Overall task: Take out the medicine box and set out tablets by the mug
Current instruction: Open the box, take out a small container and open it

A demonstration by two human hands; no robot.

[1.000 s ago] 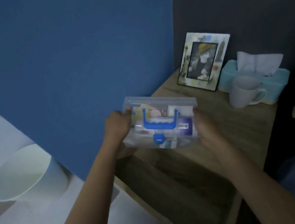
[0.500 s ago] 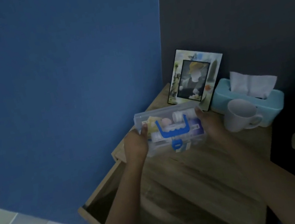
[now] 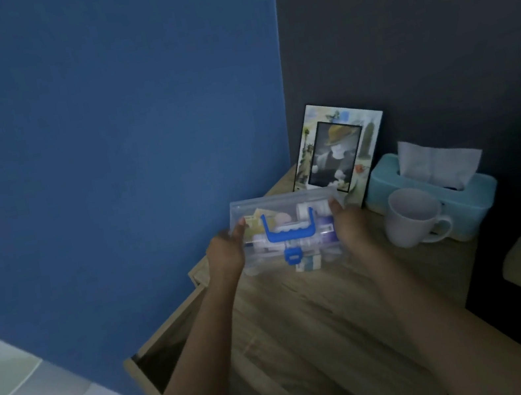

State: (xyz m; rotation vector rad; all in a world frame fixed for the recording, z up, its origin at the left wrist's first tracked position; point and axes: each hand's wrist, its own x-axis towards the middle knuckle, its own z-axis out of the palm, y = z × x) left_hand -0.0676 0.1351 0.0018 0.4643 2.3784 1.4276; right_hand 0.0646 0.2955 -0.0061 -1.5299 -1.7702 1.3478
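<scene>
A clear plastic medicine box (image 3: 283, 207) with a blue handle and blue latch is held between both hands, low over the wooden nightstand top (image 3: 311, 313). My left hand (image 3: 227, 255) grips its left end and my right hand (image 3: 350, 228) grips its right end. The lid is closed, and packets and tubes show through it. A white mug (image 3: 411, 221) stands on the nightstand just right of the box, its handle pointing right.
A teal tissue box (image 3: 461, 196) sits behind the mug, and a picture frame (image 3: 338, 152) leans on the dark wall. The nightstand drawer (image 3: 164, 350) stands open at the left by the blue wall. A white bin edge (image 3: 2, 378) shows at the far left.
Both hands have carried the box up from over the open drawer and forward over the nightstand top, closer to the mug. The view has shifted with them.
</scene>
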